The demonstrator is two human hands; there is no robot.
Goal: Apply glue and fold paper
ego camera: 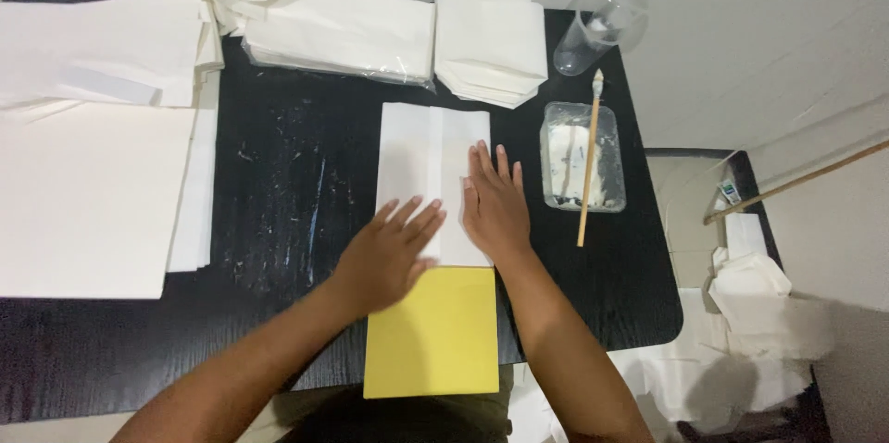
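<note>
Folded white paper lies flat on the black table, its near end overlapping a yellow card sheet that juts past the table's front edge. It looks thin, light and limp, likely to crease or slide on the card, so it is best pinned flat with the palms and lifted by an edge or corner. A lengthwise fold line runs down its middle.

Both hands press on its lower part, clamped on nothing. The left hand rests palm down at the paper's near left edge, fingers spread and angled up to the right. The right hand lies flat on the right half, fingers together, pointing away.

Just right sits a clear glue tray with a wooden stick across it; paper stacks line the far edge.
</note>
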